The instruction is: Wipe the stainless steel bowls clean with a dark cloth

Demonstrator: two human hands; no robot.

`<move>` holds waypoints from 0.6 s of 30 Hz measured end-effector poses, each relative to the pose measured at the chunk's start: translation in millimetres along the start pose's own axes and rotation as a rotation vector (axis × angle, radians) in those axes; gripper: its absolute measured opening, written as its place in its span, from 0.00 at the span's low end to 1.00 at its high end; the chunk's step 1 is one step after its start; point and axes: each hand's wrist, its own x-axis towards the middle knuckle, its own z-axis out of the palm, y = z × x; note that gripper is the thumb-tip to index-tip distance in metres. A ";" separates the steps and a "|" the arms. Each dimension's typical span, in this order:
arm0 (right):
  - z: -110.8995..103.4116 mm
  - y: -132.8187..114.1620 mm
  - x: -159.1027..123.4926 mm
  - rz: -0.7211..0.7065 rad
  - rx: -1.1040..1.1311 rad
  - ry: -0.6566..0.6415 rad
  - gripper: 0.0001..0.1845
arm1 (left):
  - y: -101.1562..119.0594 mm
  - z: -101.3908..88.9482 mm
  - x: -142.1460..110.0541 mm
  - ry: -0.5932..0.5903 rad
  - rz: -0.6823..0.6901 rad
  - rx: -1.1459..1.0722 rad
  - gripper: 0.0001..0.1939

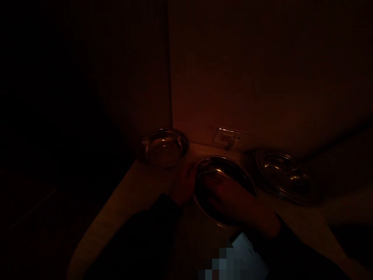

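In very dim light, a round shiny metal bowl point(249, 177) stands in the middle of the table. My left hand point(185, 183) grips its left side, fingers at the rim. Reaching in over the near right rim, my right hand point(223, 192) is down inside the bowl with its fingers pointing left. Darkness hides those fingertips and anything they may touch. What the bowl contains cannot be made out.
Another metal bowl point(164, 149) sits at the back left of the pale table point(125, 198). At the right are stacked metal bowls or dishes point(287, 177). A wall socket point(231, 137) is behind, with walls meeting in a corner. A pale lit object point(247, 258), partly pixelated, shows at the bottom.
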 end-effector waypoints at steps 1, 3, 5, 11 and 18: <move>1.3 0.2 0.6 0.006 -0.027 0.012 0.20 | 0.4 -0.1 0.0 0.000 0.003 0.003 0.16; 3.0 -0.8 0.6 -0.001 -0.064 0.020 0.20 | -0.1 -0.3 0.1 0.000 0.009 -0.006 0.16; 3.8 -3.6 -0.5 -0.021 -0.085 0.023 0.20 | -1.9 -0.4 0.0 -0.003 0.018 -0.010 0.17; 4.6 -5.1 -1.8 -0.008 -0.141 0.025 0.18 | -3.2 -0.2 -1.3 -0.017 0.051 0.018 0.17; 2.1 20.9 -3.4 0.125 -0.150 -0.058 0.26 | -0.9 1.1 -2.3 -0.043 0.024 -0.021 0.17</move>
